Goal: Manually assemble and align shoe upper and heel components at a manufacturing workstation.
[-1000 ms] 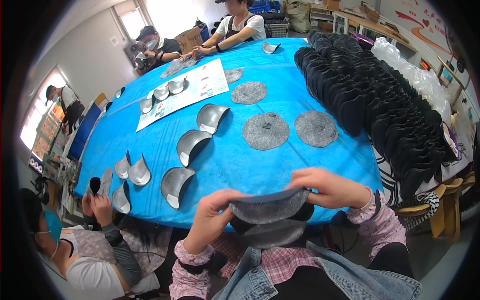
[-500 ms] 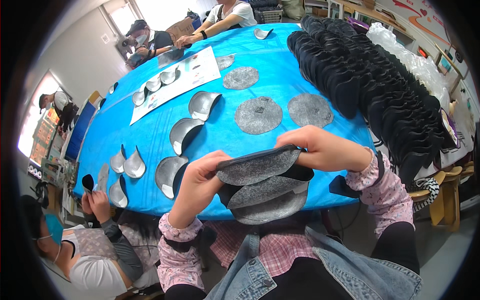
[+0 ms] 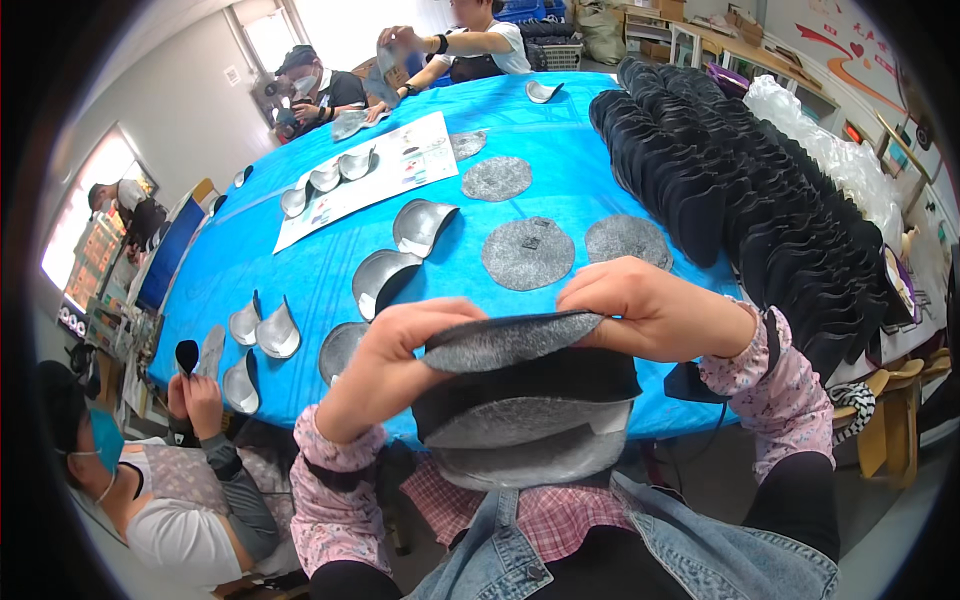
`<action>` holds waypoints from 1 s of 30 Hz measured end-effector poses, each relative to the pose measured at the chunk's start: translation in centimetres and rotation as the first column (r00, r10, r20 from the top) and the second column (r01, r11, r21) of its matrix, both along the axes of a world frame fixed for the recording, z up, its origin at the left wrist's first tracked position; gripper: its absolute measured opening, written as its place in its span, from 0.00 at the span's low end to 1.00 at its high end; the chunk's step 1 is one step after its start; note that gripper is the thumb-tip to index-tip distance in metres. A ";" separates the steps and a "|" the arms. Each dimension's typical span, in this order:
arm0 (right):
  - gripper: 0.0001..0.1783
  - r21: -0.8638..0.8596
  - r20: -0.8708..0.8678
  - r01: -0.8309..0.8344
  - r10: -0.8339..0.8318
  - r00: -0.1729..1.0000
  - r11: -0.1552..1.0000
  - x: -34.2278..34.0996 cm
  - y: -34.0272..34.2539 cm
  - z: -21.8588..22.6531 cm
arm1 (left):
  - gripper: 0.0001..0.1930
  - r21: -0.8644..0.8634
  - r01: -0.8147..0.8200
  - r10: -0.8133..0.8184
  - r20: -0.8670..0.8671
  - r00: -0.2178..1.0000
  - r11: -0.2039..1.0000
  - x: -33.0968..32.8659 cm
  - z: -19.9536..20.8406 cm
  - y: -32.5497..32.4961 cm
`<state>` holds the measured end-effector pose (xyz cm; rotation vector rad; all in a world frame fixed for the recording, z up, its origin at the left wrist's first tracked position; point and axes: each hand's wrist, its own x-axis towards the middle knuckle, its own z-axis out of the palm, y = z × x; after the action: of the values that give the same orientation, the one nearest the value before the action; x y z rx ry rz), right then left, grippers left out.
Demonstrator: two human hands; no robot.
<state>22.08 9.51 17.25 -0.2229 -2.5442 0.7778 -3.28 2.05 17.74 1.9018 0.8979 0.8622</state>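
- Head view, left hand: your left hand (image 3: 385, 362) is closed on the left end of a curved grey-and-black piece (image 3: 512, 344), thumb underneath.
- Head view, right hand: your right hand (image 3: 640, 308) pinches the piece's right end, fingers bent over it; no gap shows in either grip.
- Head view, the held piece: it spans between your hands above the near edge of the blue-covered tabletop (image 3: 550, 118), grey face toward you. Below it hang more curved grey faces (image 3: 530, 424) with dark bands between; you cannot tell from here how they join.
- Head view, middle of the tabletop: flat grey discs (image 3: 528, 255) lie beyond your hands, one partly behind your right. Curved grey shells (image 3: 425, 228) run from there toward the near edge.
- Head view, left part: smaller shells (image 3: 278, 333) sit near the left corner, beside a co-worker's hands (image 3: 200, 400), which hold a dark piece (image 3: 187, 356).
- Head view, far part: a printed white sheet (image 3: 415, 170) carries three shells (image 3: 325, 179).
- Head view, right edge: black curved pieces (image 3: 740, 210) stand in packed rows.
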 end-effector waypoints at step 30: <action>0.08 0.559 -0.311 0.303 -0.143 0.940 0.772 -1.1 -1.1 -1.2 | 0.09 0.644 -0.143 0.339 -0.191 0.921 0.751 2.5 -1.8 0.8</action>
<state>20.94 8.44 16.05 -0.1947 -2.3196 -0.1175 -0.81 2.89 15.96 2.5825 1.1632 1.1531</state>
